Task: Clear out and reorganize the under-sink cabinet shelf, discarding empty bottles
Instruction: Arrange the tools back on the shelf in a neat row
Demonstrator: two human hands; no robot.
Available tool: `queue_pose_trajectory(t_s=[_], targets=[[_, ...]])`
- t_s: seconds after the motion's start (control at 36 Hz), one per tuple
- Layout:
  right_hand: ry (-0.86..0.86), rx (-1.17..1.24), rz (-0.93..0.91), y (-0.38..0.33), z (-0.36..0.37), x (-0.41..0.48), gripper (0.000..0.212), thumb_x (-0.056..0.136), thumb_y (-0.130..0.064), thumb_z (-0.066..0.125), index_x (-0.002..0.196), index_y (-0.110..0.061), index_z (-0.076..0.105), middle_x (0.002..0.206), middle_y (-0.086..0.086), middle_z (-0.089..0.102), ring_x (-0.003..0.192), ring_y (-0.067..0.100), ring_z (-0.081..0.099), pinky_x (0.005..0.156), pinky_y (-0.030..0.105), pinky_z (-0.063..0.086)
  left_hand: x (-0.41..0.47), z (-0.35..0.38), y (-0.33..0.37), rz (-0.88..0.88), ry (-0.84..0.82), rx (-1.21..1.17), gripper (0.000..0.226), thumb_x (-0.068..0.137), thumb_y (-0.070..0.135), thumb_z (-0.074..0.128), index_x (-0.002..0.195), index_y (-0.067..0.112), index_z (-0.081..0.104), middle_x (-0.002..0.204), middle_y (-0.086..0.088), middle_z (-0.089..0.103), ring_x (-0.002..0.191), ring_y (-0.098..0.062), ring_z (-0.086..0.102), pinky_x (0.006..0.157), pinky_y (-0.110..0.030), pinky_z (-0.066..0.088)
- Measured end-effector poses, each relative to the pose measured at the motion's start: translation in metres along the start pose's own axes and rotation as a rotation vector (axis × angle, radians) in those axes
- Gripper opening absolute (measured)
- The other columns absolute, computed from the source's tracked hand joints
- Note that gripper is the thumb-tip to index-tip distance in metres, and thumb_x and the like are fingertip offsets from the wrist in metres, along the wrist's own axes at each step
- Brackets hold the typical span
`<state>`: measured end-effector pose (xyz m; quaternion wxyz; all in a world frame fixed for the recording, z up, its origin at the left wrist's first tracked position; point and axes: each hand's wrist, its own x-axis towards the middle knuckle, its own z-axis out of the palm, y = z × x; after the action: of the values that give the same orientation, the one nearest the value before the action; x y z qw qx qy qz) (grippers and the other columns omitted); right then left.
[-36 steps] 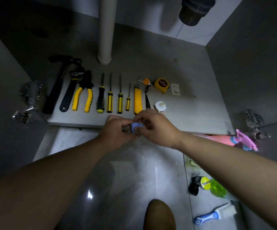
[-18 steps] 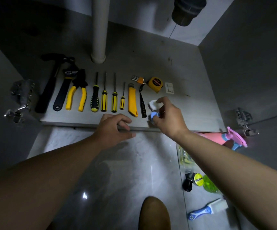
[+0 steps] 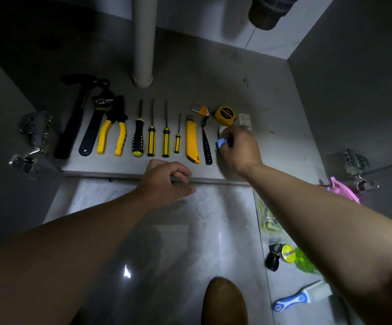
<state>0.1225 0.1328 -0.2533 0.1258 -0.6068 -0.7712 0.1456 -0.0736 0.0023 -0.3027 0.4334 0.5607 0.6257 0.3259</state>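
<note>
right hand (image 3: 239, 148) on shelf (image 3: 272, 146) — left hand (image 3: 164, 181) at edge

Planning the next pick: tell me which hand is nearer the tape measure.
Right. The right hand sits just in front of the tape measure, its grip on a small blue item. The left hand rests on the shelf edge, farther away.

Both bare forearms reach forward from the bottom corners of the view. The left hand (image 3: 164, 181) rests palm down, its fingers (image 3: 180, 171) curled loosely over the shelf's front edge (image 3: 96, 175), the thumb stretched along the lip. The right arm extends further in, wrist slightly bent, and the right hand (image 3: 239, 148) hovers low over the shelf with its fingertips (image 3: 225, 143) pinched around a small blue object (image 3: 221, 143), knuckles turned up toward the camera
</note>
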Motion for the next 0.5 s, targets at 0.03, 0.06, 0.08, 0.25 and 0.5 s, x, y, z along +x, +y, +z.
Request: queue_pose_trajectory(t_s=[0.03,0.06,0.08,0.25,0.5], targets=[[0.005,0.028,0.004,0.001,0.0,-0.002,0.018,0.091,-0.015,0.064,0.109,-0.014,0.063,0.109,0.008,0.062,0.093,0.025,0.06,0.073,0.029,0.044,0.0,0.0,0.0,0.002,-0.002,-0.001,0.035,0.075,0.037,0.088,0.104,0.037,0.07,0.086,0.02,0.07,0.122,-0.019,0.048,0.107,-0.046,0.045],[0.009,0.062,0.012,0.003,0.001,-0.005,0.016,0.09,-0.015,0.066,0.106,-0.014,0.061,0.105,0.006,0.062,0.091,0.024,0.06,0.072,0.03,0.046,0.0,0.0,0.0,0.0,-0.003,-0.001,0.035,0.075,0.037,0.088,0.106,0.036,0.07,0.087,0.019,0.071,0.123,-0.019,0.047,0.106,-0.043,0.044],[0.014,0.098,0.022,0.004,0.001,-0.009,0.017,0.089,-0.015,0.068,0.105,-0.015,0.06,0.102,0.005,0.062,0.089,0.022,0.06,0.072,0.03,0.047,0.0,0.0,0.001,-0.006,-0.002,0.006,0.035,0.076,0.037,0.087,0.107,0.034,0.071,0.088,0.018,0.071,0.124,-0.017,0.043,0.103,-0.038,0.043],[-0.018,0.186,0.033,0.009,0.0,-0.021,0.031,0.086,-0.014,0.071,0.112,-0.016,0.054,0.102,0.002,0.063,0.089,0.022,0.062,0.076,0.029,0.051,-0.001,0.0,0.002,-0.004,0.011,0.024,0.036,0.076,0.033,0.088,0.109,0.029,0.073,0.086,0.018,0.069,0.123,-0.019,0.043,0.107,-0.039,0.043],[-0.123,0.236,-0.002,0.031,-0.048,-0.056,0.019,0.09,-0.019,0.062,0.108,-0.022,0.056,0.081,-0.003,0.068,0.071,0.009,0.063,0.064,0.023,0.047,-0.004,0.006,0.003,0.017,0.051,0.231,0.019,0.083,0.023,0.08,0.1,0.027,0.073,0.085,0.014,0.069,0.12,-0.024,0.049,0.104,-0.036,0.044]])
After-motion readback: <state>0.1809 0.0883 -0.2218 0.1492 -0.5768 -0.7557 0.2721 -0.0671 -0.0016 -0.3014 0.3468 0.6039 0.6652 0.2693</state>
